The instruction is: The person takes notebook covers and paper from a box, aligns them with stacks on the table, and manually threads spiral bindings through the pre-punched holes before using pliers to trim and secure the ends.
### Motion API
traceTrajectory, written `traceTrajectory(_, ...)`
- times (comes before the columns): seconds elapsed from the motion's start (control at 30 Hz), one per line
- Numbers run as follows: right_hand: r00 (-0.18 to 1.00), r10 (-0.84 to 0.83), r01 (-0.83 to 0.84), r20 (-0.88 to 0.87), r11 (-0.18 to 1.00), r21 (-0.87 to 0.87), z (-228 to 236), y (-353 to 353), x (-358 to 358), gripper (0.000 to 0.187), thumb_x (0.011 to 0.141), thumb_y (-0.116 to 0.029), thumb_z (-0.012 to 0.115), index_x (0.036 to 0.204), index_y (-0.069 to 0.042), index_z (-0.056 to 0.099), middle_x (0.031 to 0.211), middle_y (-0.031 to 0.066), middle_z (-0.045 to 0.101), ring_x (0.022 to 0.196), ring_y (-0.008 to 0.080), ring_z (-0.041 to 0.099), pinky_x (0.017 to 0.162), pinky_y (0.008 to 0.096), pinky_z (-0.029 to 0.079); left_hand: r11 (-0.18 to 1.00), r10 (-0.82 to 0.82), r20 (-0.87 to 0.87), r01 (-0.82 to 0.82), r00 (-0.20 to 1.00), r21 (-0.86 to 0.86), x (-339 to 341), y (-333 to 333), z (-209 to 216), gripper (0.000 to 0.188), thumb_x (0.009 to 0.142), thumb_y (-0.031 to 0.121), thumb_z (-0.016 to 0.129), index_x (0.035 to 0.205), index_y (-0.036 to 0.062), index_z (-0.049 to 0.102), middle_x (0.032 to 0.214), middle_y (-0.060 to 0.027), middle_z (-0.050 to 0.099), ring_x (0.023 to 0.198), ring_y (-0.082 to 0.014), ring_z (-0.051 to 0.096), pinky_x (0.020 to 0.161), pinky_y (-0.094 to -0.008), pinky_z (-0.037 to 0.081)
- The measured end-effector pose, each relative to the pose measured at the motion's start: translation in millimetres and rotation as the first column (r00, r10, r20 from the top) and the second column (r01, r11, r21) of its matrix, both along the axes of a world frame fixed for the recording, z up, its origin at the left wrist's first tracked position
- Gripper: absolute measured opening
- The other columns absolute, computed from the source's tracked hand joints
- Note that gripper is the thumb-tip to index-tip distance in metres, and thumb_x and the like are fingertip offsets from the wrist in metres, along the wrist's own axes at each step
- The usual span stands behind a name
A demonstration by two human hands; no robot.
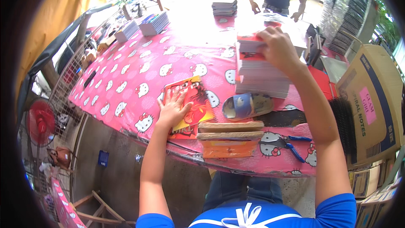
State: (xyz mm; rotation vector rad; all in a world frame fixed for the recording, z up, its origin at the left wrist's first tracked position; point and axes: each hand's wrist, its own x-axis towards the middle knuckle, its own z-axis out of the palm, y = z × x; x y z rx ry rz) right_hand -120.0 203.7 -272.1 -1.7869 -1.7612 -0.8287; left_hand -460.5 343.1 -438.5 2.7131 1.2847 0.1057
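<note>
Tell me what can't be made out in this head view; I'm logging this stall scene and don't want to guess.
- Head view: the top cover of the tall book stack is hidden under the right hand and washed out by glare.
- The red and yellow cover is partly hidden by the left hand.
- The far table is overexposed.
- The cardboard box bends off at the right rim.

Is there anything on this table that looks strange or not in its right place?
Yes. A blue slipper lies on its side on the pink tablecloth, between the stack of booklets under the right hand and the wooden blocks. Footwear looks odd among stationery. The left hand rests flat on a red and yellow booklet.
</note>
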Motion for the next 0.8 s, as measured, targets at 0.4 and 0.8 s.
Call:
traceTrajectory(0.4, 0.999, 0.040, -0.037, 0.004, 0.970, -0.241, 18.5, 7.4, 1.9, 0.019, 0.076, -0.007, 0.062, 0.093, -0.011, 0.070, 0.090, 0.0070, 0.066, 0.086, 0.0274, 0.063, 0.073, 0.0385, 0.051, 0.981, -0.069, 0.384, 0.133, 0.921, -0.143, -18.8, 31.3, 31.4, 0.091, 0.081, 0.066, 0.055, 0.149, 0.0165, 0.022, 0.155, -0.0207, 0.010, 0.143, -0.0372, 0.011, 0.113, -0.0582, 0.008)
traceTrajectory(0.8, 0.890, 0.408, -0.366, -0.204, 0.906, 0.213, -57.3, -134.0, -80.9, 0.039, 0.070, -0.007, 0.069, 0.107, -0.001, 0.059, 0.112, 0.0106, 0.059, 0.104, 0.0234, 0.060, 0.086, 0.0352, 0.048, 0.686, 0.447, 0.893, 0.622, 0.050, -0.378, 37.5, -121.1, 129.0, 0.023, 0.087, 0.006, 0.065, 0.107, -0.0030, 0.060, 0.089, -0.0076, 0.067, 0.080, -0.0153, 0.065, 0.070, -0.0295, 0.055)
